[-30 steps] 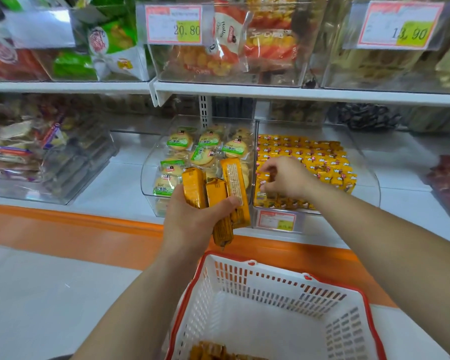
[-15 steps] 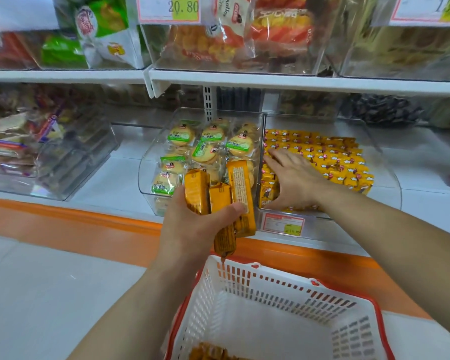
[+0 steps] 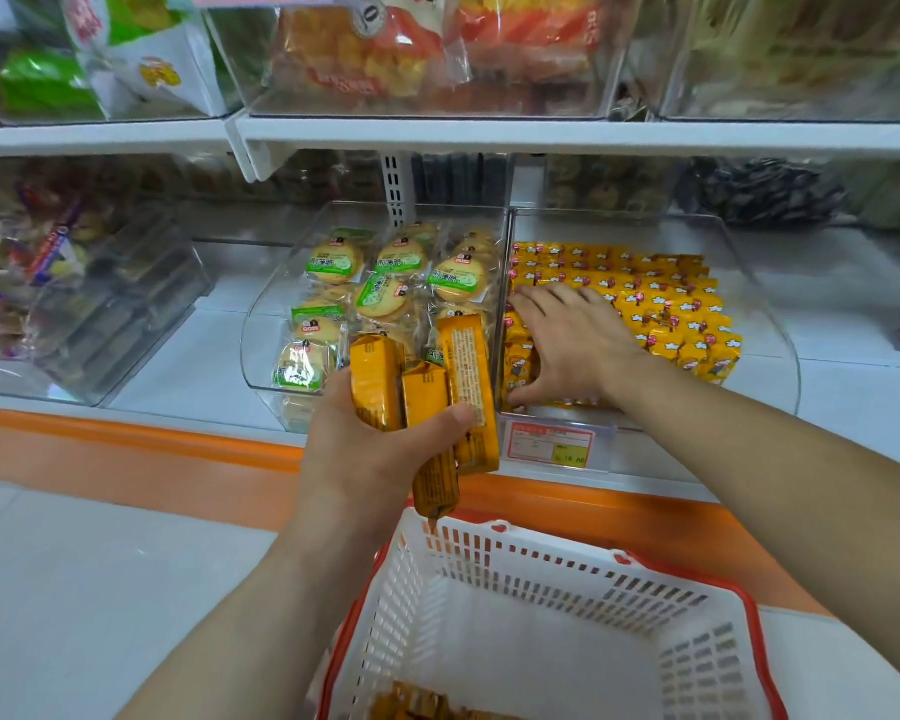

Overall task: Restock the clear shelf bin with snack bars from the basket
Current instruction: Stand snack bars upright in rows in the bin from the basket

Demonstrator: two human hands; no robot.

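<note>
My left hand (image 3: 370,454) grips a bunch of orange snack bars (image 3: 427,397), held upright above the basket's far rim. My right hand (image 3: 567,345) lies flat, fingers spread, on the yellow-orange snack bars (image 3: 671,314) packed in rows inside the clear shelf bin (image 3: 770,324); its thumb touches the bars at the bin's front left corner. The white basket (image 3: 541,579) with a red rim sits below, and a few more orange bars (image 3: 417,706) lie at its bottom near the frame's lower edge.
A second clear bin (image 3: 261,335) left of the target bin holds round green-labelled biscuit packs (image 3: 380,283). A price tag (image 3: 549,444) hangs on the target bin's front. An upper shelf (image 3: 541,135) carries bins of bagged snacks. More clear bins stand at far left.
My right hand went from curled over the front rows to lying flat and spread on the bars. The view has moved closer to the shelf. The left hand's hold is unchanged.
</note>
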